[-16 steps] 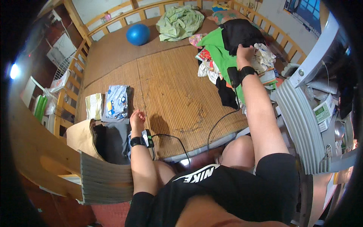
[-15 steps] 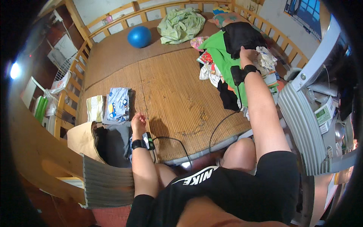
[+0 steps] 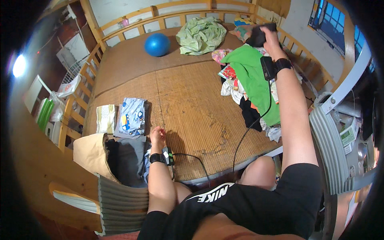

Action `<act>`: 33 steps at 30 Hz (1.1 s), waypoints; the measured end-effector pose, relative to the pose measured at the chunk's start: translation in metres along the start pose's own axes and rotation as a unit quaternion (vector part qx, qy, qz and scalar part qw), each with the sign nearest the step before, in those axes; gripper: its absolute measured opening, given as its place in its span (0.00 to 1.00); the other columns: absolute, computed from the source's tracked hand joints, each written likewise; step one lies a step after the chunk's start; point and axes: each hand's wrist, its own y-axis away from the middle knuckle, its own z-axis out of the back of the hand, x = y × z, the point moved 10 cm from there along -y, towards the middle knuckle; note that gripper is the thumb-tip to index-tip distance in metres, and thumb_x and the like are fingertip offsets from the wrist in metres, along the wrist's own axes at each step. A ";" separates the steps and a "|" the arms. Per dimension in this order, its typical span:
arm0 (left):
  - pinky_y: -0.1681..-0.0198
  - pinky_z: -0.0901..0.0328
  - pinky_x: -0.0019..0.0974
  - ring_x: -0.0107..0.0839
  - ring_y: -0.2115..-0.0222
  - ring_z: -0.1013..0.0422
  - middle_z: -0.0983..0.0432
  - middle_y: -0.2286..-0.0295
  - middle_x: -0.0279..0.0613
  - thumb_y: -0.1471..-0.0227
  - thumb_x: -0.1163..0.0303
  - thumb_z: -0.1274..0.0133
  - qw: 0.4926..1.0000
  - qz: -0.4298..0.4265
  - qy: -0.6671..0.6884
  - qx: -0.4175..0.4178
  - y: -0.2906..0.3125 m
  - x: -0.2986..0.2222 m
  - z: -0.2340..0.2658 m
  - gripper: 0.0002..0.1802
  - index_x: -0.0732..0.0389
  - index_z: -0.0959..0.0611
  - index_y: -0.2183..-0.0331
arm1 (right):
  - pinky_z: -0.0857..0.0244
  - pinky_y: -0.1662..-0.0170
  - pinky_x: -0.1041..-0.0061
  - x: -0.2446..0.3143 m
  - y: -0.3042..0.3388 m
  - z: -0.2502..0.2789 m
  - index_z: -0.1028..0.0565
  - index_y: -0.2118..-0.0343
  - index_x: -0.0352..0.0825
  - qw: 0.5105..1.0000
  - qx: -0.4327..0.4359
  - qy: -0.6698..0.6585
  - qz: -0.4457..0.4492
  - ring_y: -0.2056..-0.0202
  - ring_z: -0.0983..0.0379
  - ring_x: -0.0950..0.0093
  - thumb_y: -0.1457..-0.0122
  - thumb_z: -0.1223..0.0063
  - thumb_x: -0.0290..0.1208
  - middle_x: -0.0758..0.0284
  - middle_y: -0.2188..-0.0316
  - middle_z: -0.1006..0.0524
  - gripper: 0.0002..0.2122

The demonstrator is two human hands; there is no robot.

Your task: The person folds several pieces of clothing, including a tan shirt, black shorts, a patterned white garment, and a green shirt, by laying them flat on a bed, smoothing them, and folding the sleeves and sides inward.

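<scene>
A woven bamboo mat (image 3: 188,104) covers a wooden-railed bed. The right hand (image 3: 269,36) is raised over the clothes pile (image 3: 250,86) at the mat's right edge, fingers closed around a black garment (image 3: 259,37) lifted above the green shirt (image 3: 253,72). The left hand (image 3: 157,135) rests open on the mat, just beside the folded light-blue garment (image 3: 132,118) and dark folded clothes (image 3: 128,160).

blue ball (image 3: 157,44) near crumpled green sheet (image 3: 200,35)
</scene>
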 end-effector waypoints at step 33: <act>0.55 0.46 0.31 0.30 0.59 0.40 0.36 0.61 0.40 0.62 0.71 0.51 0.823 -0.038 -0.035 0.565 0.222 -0.063 -0.211 0.28 0.62 0.37 0.55 | 0.42 0.65 0.85 -0.022 0.322 -0.219 0.32 0.65 0.36 0.559 0.738 0.357 -0.122 0.69 0.37 0.81 0.70 0.57 0.17 0.71 0.71 0.33 0.21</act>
